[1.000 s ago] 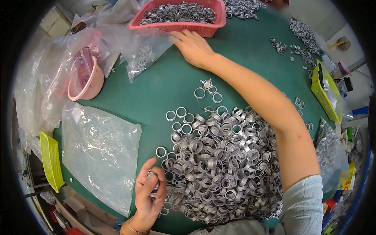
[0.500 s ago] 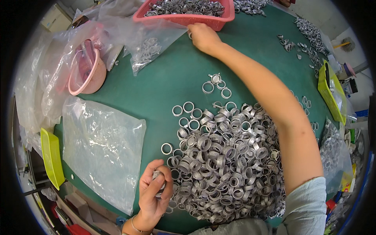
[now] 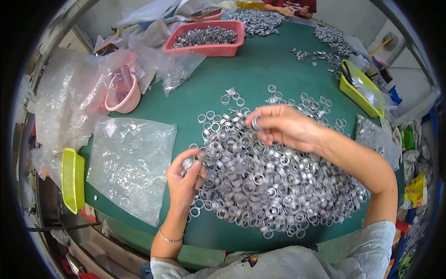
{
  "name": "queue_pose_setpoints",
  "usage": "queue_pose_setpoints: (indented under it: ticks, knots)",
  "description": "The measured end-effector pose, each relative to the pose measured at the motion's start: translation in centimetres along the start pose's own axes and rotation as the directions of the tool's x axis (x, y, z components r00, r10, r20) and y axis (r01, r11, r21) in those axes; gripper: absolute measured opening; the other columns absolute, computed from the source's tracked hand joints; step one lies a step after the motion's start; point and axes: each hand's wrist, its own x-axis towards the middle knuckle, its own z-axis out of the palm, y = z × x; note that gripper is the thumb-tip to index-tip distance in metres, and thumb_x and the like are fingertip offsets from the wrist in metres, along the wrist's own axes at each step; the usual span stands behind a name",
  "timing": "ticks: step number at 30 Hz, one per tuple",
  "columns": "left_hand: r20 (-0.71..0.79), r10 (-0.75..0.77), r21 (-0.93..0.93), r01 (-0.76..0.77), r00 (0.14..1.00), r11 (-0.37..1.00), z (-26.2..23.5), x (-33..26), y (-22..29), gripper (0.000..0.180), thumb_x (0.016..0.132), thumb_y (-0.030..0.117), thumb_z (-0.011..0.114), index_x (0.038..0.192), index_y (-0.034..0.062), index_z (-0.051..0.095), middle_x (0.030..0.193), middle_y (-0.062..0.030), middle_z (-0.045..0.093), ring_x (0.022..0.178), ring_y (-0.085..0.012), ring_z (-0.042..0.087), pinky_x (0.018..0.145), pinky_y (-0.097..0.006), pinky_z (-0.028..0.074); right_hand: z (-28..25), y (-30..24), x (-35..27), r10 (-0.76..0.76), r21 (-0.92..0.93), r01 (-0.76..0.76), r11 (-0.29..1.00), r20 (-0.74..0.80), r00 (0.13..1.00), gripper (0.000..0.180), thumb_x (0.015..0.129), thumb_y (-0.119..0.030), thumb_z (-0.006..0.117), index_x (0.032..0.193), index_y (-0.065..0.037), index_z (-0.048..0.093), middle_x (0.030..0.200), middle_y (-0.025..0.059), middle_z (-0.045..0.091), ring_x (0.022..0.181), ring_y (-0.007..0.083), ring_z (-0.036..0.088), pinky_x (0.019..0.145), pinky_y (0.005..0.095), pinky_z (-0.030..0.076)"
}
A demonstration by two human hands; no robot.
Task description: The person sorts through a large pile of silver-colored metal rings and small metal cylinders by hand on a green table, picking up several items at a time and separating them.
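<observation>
The green tabletop [image 3: 260,72] spreads beneath the right hand [image 3: 287,127] and left hand [image 3: 184,175]. The ring pile [image 3: 260,195] lies under the right and just right of the left. A clear bag [image 3: 132,167] lies left of the left hand; beyond both stands a red basin [image 3: 204,51]. The left curls around silvery pieces [image 3: 187,163]; the right pinches a ring [image 3: 256,123].

Heaped metal rings [image 3: 274,186] on a worktable [image 3: 260,65] indicate a workshop.

L hand [image 3: 180,179] upright, fingers curled, thumb bent in opp. them; L forearm [image 3: 172,228] approx. vert. R hand [image 3: 288,126] slightly higher, fingers bent, pointing L, thumb opp.; R forearm [image 3: 355,157] slants up-L from bent R elbow [image 3: 388,179]. Hands apart.
</observation>
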Motion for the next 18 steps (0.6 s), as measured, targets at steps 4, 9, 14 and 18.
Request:
queue_pose_setpoints:
  ticks: [4, 9, 14, 18]
  knots:
    - [0.214, -0.012, 0.086, -0.007, 0.977, 0.996, 3.3, -2.5, 1.1, 0.029, 0.084, 0.0, 0.061, 0.113, 0.0002, 0.059, 0.086, -0.0007, 0.058, 0.058, -0.003, 0.048, 0.044, -0.016, 0.036, 2.6, 1.4, -7.5, -0.134, -0.159, 0.123, 0.98, -0.064, 0.989, 0.016, 0.087, -0.005, 0.056, 0.102, 0.0, 0.06, 0.071, 0.0005, 0.057, 0.062, 0.0063, 0.053, 0.055, 0.0207, 0.043]
    - [0.476, -0.289, 0.082, 0.286, 0.831, 0.955, 10.2, -8.1, 2.2, 0.029, 0.087, 0.008, 0.061, 0.114, -0.0016, 0.057, 0.084, -0.004, 0.056, 0.056, -0.0051, 0.044, 0.041, -0.016, 0.028, 3.3, 5.2, -14.1, -0.543, -0.531, 0.437, 0.726, -0.052, 0.838, 0.02, 0.076, 0.002, 0.06, 0.096, -0.002, 0.061, 0.08, -0.0009, 0.053, 0.062, 0.0041, 0.049, 0.056, 0.0203, 0.04]
    - [0.668, -0.431, 0.027, 0.558, 0.607, 0.829, 13.8, -10.1, 0.1, 0.03, 0.091, 0.02, 0.059, 0.114, 0.0005, 0.056, 0.088, -0.0041, 0.058, 0.056, -0.005, 0.044, 0.041, -0.016, 0.025, 3.5, 8.1, -19.4, -0.686, -0.724, 0.431, 0.538, -0.08, 0.723, 0.027, 0.071, 0.005, 0.06, 0.097, -0.003, 0.062, 0.084, 0.0049, 0.052, 0.065, 0.0121, 0.051, 0.057, 0.0253, 0.044]
    - [0.715, -0.456, 0.039, 0.622, 0.529, 0.782, 16.0, -10.6, -1.3, 0.026, 0.092, 0.018, 0.058, 0.111, 0.0013, 0.057, 0.086, -0.0025, 0.056, 0.056, -0.0047, 0.043, 0.041, -0.016, 0.024, 2.5, 10.1, -21.6, -0.754, -0.759, 0.429, 0.49, -0.122, 0.645, 0.032, 0.071, 0.006, 0.062, 0.102, -0.003, 0.061, 0.09, 0.0068, 0.053, 0.069, 0.0143, 0.053, 0.061, 0.0267, 0.046]
